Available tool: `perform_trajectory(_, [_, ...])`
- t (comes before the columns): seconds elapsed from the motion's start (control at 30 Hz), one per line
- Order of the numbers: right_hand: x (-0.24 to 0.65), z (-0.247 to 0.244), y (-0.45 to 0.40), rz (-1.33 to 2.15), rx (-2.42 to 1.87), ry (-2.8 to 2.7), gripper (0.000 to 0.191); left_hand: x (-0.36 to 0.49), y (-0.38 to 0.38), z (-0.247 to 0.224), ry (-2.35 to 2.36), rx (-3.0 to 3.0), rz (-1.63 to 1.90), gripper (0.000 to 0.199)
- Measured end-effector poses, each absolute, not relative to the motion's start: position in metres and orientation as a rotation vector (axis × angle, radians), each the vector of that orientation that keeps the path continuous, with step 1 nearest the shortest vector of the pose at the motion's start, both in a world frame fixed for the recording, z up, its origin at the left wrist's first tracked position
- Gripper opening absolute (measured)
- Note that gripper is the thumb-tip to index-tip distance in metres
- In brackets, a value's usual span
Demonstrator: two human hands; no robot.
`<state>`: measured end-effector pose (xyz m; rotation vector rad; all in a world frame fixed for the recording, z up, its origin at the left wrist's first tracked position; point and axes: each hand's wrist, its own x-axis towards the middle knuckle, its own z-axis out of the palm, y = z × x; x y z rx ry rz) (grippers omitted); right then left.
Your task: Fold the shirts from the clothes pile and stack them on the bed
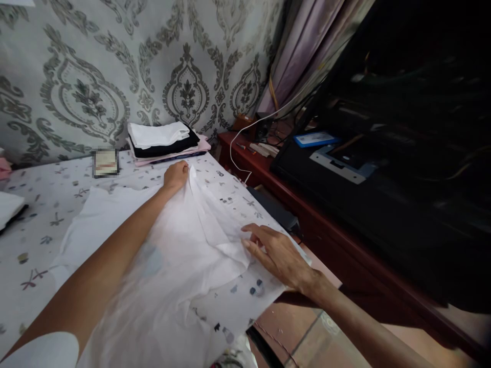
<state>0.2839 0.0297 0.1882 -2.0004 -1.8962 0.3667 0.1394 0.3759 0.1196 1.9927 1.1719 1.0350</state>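
A thin white garment point(199, 250) lies spread and wrinkled over the patterned bed sheet point(49, 220); its exact kind does not show. My left hand point(176, 176) is closed on the garment's far edge and lifts a fold of it into a peak. At the garment's right side is my right hand point(276, 253), thumb and fingers apart and slightly bent, close to the cloth. Whether its fingertips touch the fabric I cannot tell. Just beyond my left hand sits a stack of folded clothes point(161, 138), white on top, then black and pink.
Patterned wallpaper point(184, 92) backs the bed. To the right stands a dark red cabinet point(307, 204) carrying a large black screen point(418, 153), a blue box point(314, 139) and a white cable point(232, 148). Another folded white cloth point(9, 207) lies at the left edge. Tiled floor point(303, 332) shows below.
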Motion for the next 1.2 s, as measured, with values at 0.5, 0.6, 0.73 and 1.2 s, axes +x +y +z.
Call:
perform_trajectory(0.5, [0.302, 0.172, 0.012, 0.851, -2.0, -1.567, 0.041, 0.139, 0.364, 0.124, 1.335, 2.165, 0.902, 0.017])
perform_trajectory(0.6, [0.305, 0.18, 0.012, 0.762, -2.117, -1.64, 0.049, 0.137, 0.362, 0.127, 1.275, 2.146, 0.922, 0.016])
perform_trajectory(0.73, [0.307, 0.189, 0.058, 0.609, -2.042, -1.641, 0.046, 0.129, 0.363, 0.133, 1.108, 2.107, 0.978, 0.016])
perform_trajectory(1.2, [0.278, 0.158, 0.241, 0.802, -1.935, -1.471, 0.019, 0.12, 0.36, 0.135, 0.866, 2.014, 1.135, 0.022])
